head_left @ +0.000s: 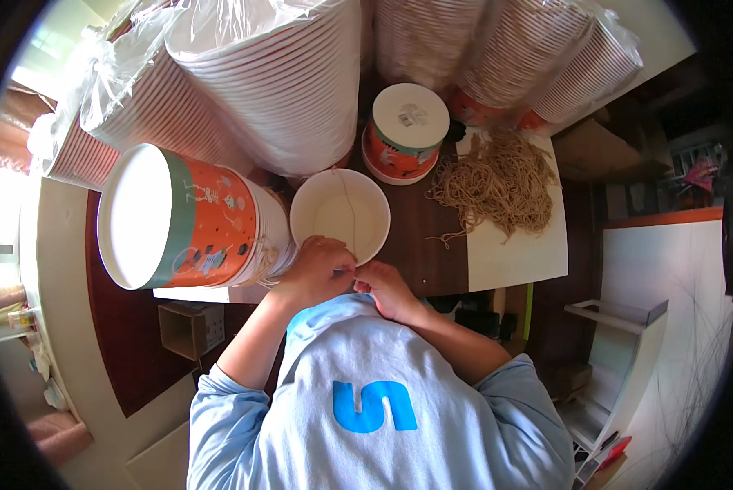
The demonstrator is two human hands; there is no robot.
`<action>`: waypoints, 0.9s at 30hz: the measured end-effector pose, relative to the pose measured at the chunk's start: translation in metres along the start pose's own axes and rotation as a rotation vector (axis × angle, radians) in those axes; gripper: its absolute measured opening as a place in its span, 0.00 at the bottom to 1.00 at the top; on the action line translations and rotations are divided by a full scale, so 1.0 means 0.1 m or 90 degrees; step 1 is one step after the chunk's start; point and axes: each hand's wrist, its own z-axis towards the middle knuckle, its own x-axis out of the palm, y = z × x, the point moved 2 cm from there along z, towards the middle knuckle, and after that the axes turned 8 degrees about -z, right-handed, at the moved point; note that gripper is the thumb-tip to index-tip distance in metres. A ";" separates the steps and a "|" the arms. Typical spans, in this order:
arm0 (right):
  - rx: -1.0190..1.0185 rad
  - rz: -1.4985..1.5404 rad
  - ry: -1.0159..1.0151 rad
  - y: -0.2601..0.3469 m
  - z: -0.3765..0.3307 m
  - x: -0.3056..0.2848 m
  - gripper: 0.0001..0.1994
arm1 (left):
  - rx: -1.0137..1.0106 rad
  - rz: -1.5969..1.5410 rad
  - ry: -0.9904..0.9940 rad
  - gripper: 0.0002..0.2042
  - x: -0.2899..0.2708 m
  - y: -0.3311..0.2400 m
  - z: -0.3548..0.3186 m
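Two bare hands are working at one open white bkt [326, 214]: L hand [320, 266] & R hand [384, 290] are bringing fingertips close together at its near rim, where one tan strand [350, 200] is coming down to them. Each grip is looking narrow, fingers curled; can't tell which tips are pinching the strand, as the contact pt is small & partly hidden. The bkt is sitting near the front edge of the dark brown worktop [444, 255], round mouth facing up, walls smooth, w/ the strand running from far rim to near rim. One tangled heap of string [501, 184], tan & rough-fibred, is lying to the right on one flat white sheet [538, 255]. One short inverted stack [403, 143], orange w/ green band & white base, is standing just beyond the bkt. One longer stack [219, 216] of same type is lying on its side at left, round white base facing left, prints incl. skeletons showing on the orange; a few tan strands are hanging by its white rims. At least five tall nested stacks [277, 90] are lining the back, ribbed w/ many white rims, several being wrapped in thin, crinkled, clear plastic. One open cardboard box [188, 328] is resting lower left, below worktop level; can't tell contents.
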 end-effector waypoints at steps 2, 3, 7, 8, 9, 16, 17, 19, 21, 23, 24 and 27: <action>-0.005 -0.004 0.015 -0.03 0.01 -0.03 0.07 | -0.018 -0.004 -0.021 0.04 0.03 0.02 0.00; -0.006 -0.004 0.015 -0.03 0.02 -0.02 0.07 | -0.036 -0.009 -0.043 0.04 0.04 0.03 -0.02; -0.001 0.030 0.001 -0.02 0.03 -0.01 0.07 | -0.016 -0.052 -0.195 0.05 0.09 0.02 -0.14; 0.004 0.038 -0.003 -0.01 0.02 -0.01 0.06 | 0.013 -0.039 -0.278 0.06 0.11 0.02 -0.19; 0.004 0.039 -0.004 0.00 0.02 -0.01 0.06 | 0.043 -0.026 -0.360 0.06 0.12 0.01 -0.23; 0.021 -0.009 -0.013 0.05 -0.01 0.03 0.09 | 0.009 -0.084 -0.423 0.06 0.23 0.06 -0.33; 0.023 -0.041 -0.024 0.06 -0.01 0.04 0.09 | 0.009 -0.145 -0.434 0.05 0.25 0.09 -0.33; 0.011 -0.093 -0.027 0.07 -0.01 0.02 0.10 | 0.010 -0.206 -0.443 0.05 0.27 0.12 -0.33; -0.002 -0.143 -0.031 0.05 -0.01 0.00 0.10 | -0.016 -0.251 -0.466 0.04 0.30 0.13 -0.33; -0.023 -0.231 -0.048 -0.01 0.02 -0.05 0.10 | -0.026 -0.269 -0.471 0.04 0.32 0.15 -0.34; -0.024 -0.230 -0.049 -0.05 0.04 -0.07 0.10 | -0.038 -0.285 -0.478 0.04 0.33 0.16 -0.34; -0.137 -0.381 -0.105 0.05 0.03 -0.05 0.11 | -0.042 -0.318 -0.496 0.04 0.36 0.18 -0.33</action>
